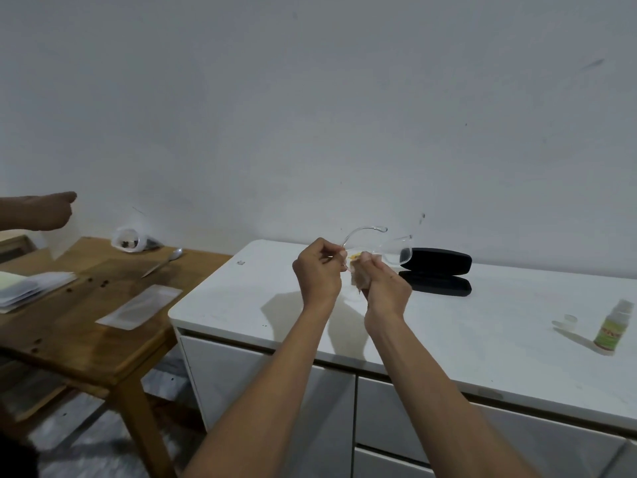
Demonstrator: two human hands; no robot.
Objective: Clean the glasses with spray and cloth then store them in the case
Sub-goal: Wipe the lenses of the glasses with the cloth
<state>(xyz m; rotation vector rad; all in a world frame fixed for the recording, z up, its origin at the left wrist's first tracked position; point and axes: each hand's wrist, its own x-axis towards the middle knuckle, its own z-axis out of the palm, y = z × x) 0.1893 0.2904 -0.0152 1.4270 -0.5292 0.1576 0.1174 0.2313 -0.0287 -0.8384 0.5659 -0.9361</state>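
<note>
Forearms, mine, reaching out over the front edge of the white cabinet top [310, 326] and meeting above it.

Left hand [319, 270]: fingers curled in a pinch on the near end of the glasses [365, 236], at what looks like a temple arm close to the hinge.

Right hand [386, 288]: closed round a small bunched cloth [358, 279], which it presses to the frame just beside my left fingertips. The two hands almost touch.

Glasses: clear frame, hard to read against the wall. Held in the air above the cabinet top, not resting on it. One temple arcs up and away from my left hand; the other side curves down on the far right, towards the case. Long axis, as far as I can tell, runs left to right between my hands and the case.

Case [436, 270]: black, lying open on the cabinet top, just beyond and to the right of my right hand, lid towards the wall. My right hand is the nearer one to it, so I judge the storing move is a short carry rightward and away from me.

Spray bottle [615, 327]: standing well right of the case, near the cabinet top's front edge, with its clear cap [568, 322] off and lying just left of it.

Step, by my judgement: wiping not yet finished, storing still to do.
</note>
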